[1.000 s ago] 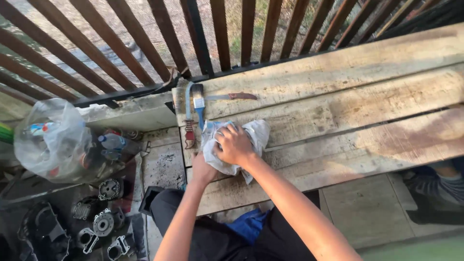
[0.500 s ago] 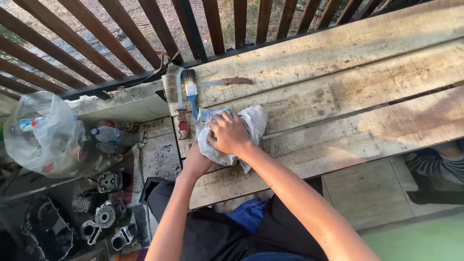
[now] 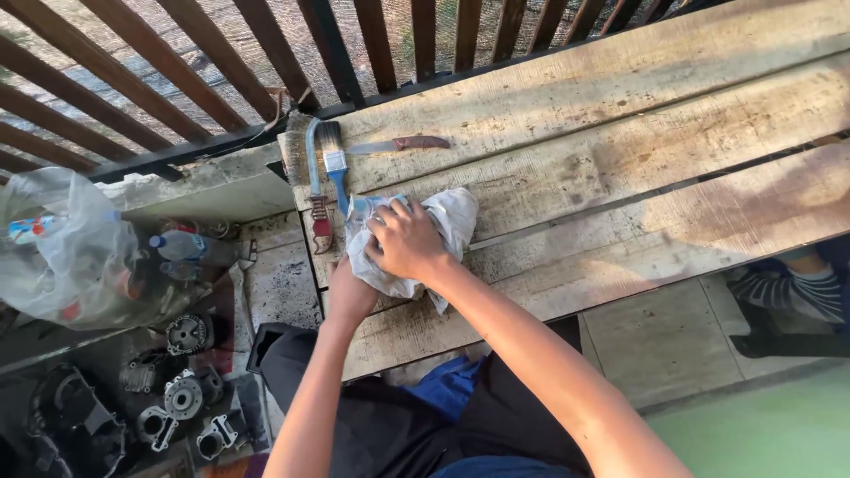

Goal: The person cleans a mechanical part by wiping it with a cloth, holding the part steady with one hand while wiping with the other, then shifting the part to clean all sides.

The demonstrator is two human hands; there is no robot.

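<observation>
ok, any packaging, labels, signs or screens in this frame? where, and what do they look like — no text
Clear plastic bag: far left, on the ledge below the railing; crumpled, translucent, with colourful items inside.
Plastic bottle: just right of the bag, lying on its side; clear body, blue cap.
Bottle in the bag: at the bag's left edge; blue and red label patches, too small to make out.
No signs or screens in view.

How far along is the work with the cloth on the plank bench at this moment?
Done: hard to tell; whatever the crumpled white cloth covers is hidden. In hand: the right hand presses the cloth from above, the left hand grips its lower edge. Left: the blue-handled paintbrush and brown-handled knife lie untouched on the weathered wooden planks.
</observation>
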